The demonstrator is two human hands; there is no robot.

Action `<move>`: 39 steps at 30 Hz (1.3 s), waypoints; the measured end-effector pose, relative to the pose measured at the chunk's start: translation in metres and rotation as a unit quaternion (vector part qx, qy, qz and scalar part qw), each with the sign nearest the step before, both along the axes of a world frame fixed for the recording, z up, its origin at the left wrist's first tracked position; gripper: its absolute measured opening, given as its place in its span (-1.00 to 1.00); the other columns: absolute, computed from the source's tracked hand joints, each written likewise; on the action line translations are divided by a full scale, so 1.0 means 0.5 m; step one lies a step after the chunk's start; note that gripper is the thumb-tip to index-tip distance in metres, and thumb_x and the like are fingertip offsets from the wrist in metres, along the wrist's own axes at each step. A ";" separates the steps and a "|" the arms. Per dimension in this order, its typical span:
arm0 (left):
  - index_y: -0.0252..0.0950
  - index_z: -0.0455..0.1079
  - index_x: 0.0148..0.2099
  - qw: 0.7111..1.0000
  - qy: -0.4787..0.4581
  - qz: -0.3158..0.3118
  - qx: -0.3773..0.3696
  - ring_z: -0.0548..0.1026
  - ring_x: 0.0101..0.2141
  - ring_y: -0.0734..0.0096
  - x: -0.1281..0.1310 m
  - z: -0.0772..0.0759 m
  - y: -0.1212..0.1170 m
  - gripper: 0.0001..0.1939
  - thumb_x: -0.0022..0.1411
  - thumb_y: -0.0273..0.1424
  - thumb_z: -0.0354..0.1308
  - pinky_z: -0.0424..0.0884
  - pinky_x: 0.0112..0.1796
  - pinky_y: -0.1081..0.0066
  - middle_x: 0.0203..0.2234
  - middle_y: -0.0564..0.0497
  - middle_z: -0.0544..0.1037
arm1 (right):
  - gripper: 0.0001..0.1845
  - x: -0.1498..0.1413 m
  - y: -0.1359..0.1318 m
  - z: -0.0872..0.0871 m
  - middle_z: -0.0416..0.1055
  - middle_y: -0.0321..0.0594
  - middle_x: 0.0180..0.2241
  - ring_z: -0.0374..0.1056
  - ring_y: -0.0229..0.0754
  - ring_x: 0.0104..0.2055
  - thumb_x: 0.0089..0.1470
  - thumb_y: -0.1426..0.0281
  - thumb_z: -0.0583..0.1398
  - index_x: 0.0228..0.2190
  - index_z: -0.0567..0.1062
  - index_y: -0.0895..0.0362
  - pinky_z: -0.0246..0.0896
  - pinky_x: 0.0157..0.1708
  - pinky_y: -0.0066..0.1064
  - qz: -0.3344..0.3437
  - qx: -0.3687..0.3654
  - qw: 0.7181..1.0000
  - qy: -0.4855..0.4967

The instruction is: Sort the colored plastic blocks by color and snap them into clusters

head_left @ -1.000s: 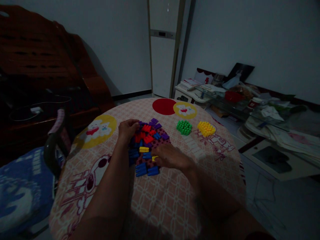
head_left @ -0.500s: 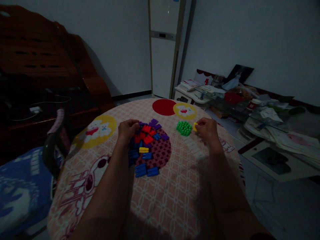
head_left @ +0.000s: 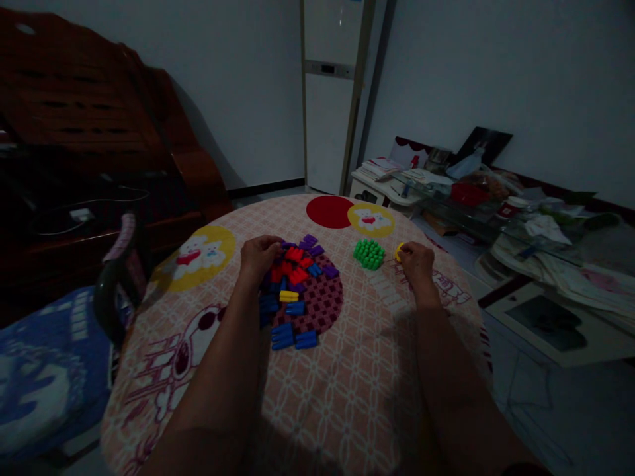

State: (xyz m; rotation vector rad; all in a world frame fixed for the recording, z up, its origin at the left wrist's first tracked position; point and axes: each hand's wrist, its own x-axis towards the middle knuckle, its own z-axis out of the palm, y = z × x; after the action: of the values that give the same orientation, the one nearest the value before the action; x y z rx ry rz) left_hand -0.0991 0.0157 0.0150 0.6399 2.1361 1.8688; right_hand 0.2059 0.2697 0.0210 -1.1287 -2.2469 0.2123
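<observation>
One left hand (head_left: 258, 256): bent fingers are reaching over the left side of a pile of pegs; whether they are gripping any, one cannot tell. One right hand (head_left: 418, 260): curled fingers are touching yellow pieces (head_left: 398, 252) and partly hiding them; the grip is not showing clearly. One green cluster (head_left: 368, 254) is standing between the hands. Red pieces (head_left: 298, 275), purple pieces (head_left: 331, 272) and blue pieces (head_left: 306, 340) are lying near the left hand, all resting on a patterned tablecloth (head_left: 342, 396).
</observation>
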 end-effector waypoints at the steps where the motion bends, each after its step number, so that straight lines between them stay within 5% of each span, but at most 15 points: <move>1: -0.30 0.60 -0.29 1.000 -0.001 0.000 0.002 0.62 -0.42 0.30 0.000 0.000 0.000 -0.78 -0.03 -0.41 0.22 0.55 -0.34 0.42 -0.48 -0.01 0.64 | -0.80 -0.002 0.000 0.000 0.59 0.00 -0.25 0.45 -0.04 -0.16 0.01 0.45 0.16 -0.39 0.60 0.17 0.23 -0.11 -0.32 -0.003 0.005 1.000 -0.019; 9: -0.31 0.60 -0.27 1.000 0.025 -0.002 -0.006 0.61 -0.44 0.29 -0.004 -0.003 -0.004 -0.75 -0.03 -0.39 0.21 0.53 -0.38 0.42 -0.48 -0.04 0.65 | -0.75 -0.003 -0.004 -0.005 0.53 0.04 -0.23 0.38 -0.03 -0.21 0.11 0.48 0.11 -0.32 0.61 0.20 0.14 -0.20 -0.32 -0.041 0.039 0.989 -0.139; 15: -0.36 0.58 -0.20 0.999 0.034 0.019 0.030 0.63 -0.38 0.28 -0.015 0.024 -0.021 -0.68 -0.03 -0.36 0.22 0.56 -0.31 0.37 -0.43 -0.06 0.64 | -0.75 -0.016 -0.036 0.032 0.51 0.06 -0.21 0.38 0.03 -0.13 0.17 0.42 0.11 -0.28 0.59 0.21 0.17 -0.11 -0.27 -0.015 0.055 0.997 -0.047; 19: -0.40 0.55 -0.18 0.995 0.021 0.062 0.077 0.62 -0.39 0.35 -0.013 0.049 -0.037 -0.67 -0.01 -0.39 0.16 0.57 -0.28 0.36 -0.42 -0.06 0.63 | -0.71 -0.089 -0.150 0.054 0.53 0.01 -0.20 0.40 -0.01 -0.13 0.26 0.39 0.08 -0.22 0.60 0.18 0.22 -0.06 -0.25 0.176 0.015 0.984 -0.003; 22: -0.41 0.53 -0.20 0.992 0.010 0.090 0.088 0.59 -0.42 0.41 -0.018 0.053 -0.049 -0.69 -0.02 -0.42 0.13 0.57 -0.28 0.38 -0.42 -0.05 0.61 | -0.63 -0.153 -0.277 0.029 0.48 -0.03 0.02 0.37 -0.04 0.04 0.29 0.41 0.08 0.06 0.52 0.09 0.23 0.07 -0.23 0.394 0.009 0.918 -0.027; 25: -0.39 0.51 -0.22 0.988 0.001 0.113 0.107 0.58 -0.43 0.43 -0.031 0.049 -0.059 -0.70 -0.03 -0.42 0.12 0.57 -0.29 0.39 -0.42 -0.03 0.60 | -0.59 -0.191 -0.379 -0.019 0.28 -0.05 0.26 0.25 0.01 0.19 0.28 0.41 0.15 0.14 0.45 -0.02 0.16 0.17 -0.10 0.502 0.057 0.857 -0.097; 30: -0.39 0.49 -0.24 0.982 -0.018 0.133 0.136 0.58 -0.43 0.43 -0.044 0.043 -0.067 -0.72 -0.04 -0.43 0.12 0.57 -0.29 0.37 -0.44 -0.03 0.58 | -0.74 -0.200 -0.416 -0.058 0.43 -0.02 0.02 0.30 -0.05 0.00 0.31 0.47 0.09 -0.09 0.55 0.14 0.24 0.03 -0.20 0.523 0.061 0.840 -0.132; 39: -0.37 0.50 -0.26 0.985 -0.028 0.119 0.122 0.58 -0.43 0.41 -0.029 0.041 -0.052 -0.76 -0.04 -0.45 0.15 0.59 -0.30 0.37 -0.44 -0.03 0.59 | -0.91 -0.194 -0.375 -0.040 0.47 -0.11 -0.21 0.35 -0.06 -0.08 0.21 0.39 0.24 -0.26 0.55 0.13 0.23 -0.04 -0.25 0.466 -0.016 0.881 -0.082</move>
State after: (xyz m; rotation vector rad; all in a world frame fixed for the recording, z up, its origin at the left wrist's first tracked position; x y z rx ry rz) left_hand -0.1135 -0.0103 0.0357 0.3838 2.0438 2.2706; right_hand 0.1092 0.0822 0.0011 0.0252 -2.7780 0.5466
